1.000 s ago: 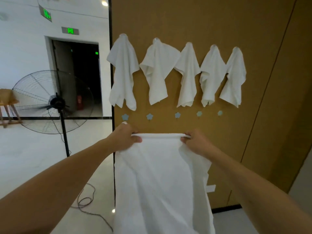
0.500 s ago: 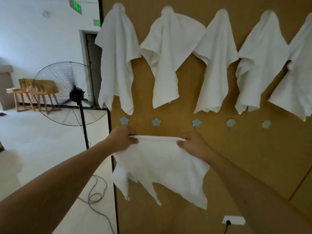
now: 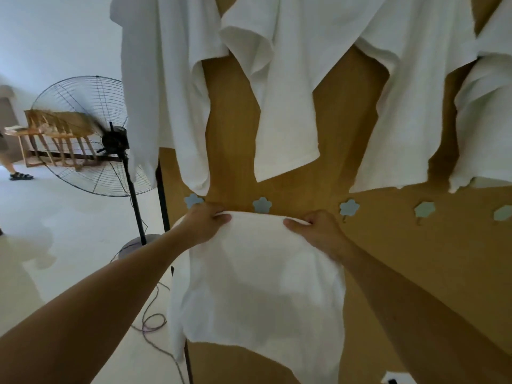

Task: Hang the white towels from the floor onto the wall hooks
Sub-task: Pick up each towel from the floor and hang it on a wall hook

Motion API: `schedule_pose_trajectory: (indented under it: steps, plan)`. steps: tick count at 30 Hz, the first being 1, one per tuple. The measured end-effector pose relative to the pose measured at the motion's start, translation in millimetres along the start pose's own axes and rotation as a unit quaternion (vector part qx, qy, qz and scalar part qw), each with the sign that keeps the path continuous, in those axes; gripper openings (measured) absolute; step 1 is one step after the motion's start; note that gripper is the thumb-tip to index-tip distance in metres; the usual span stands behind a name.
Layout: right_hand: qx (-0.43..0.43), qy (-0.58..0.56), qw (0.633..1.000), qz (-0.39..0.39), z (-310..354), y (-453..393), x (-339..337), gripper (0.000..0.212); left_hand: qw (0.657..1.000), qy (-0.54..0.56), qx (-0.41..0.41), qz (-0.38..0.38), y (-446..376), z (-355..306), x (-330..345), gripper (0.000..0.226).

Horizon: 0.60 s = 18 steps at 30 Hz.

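I hold a white towel (image 3: 260,284) stretched by its top edge against the brown wall panel (image 3: 415,273). My left hand (image 3: 203,223) pinches the left end of that edge and my right hand (image 3: 315,230) pinches the right end. Just above the edge runs a lower row of pale blue flower-shaped hooks; one hook (image 3: 261,205) sits between my hands, another (image 3: 193,200) above my left hand, a third (image 3: 349,207) right of my right hand. Several white towels (image 3: 285,106) hang from the upper row, whose hooks are out of frame.
A black standing fan (image 3: 110,139) stands left of the panel, its cable (image 3: 152,325) looping on the pale floor. Wooden furniture (image 3: 55,134) and a person's sandalled foot (image 3: 20,176) are far left. A white wall socket (image 3: 393,379) sits low on the panel.
I have come closer to the wall, so the hanging towels fill the top of the view. Both hands carried the towel's top edge up to just under the lower hooks.
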State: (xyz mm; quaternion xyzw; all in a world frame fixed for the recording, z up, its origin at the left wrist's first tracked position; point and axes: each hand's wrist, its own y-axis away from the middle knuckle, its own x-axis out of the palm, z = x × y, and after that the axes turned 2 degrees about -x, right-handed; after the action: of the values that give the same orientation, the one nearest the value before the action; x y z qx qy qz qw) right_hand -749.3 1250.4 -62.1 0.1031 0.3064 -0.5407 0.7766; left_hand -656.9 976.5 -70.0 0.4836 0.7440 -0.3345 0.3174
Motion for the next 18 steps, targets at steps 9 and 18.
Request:
schedule_pose_trajectory:
  steps: [9,18]
  plan:
    - [-0.020,0.052,0.992,-0.112,-15,-48,51,0.049,0.952,-0.124,0.179,-0.215,-26,13,37,0.012]
    - [-0.021,0.039,0.984,-0.173,-42,-38,91,0.061,0.923,-0.184,0.235,-0.243,-21,33,89,0.035]
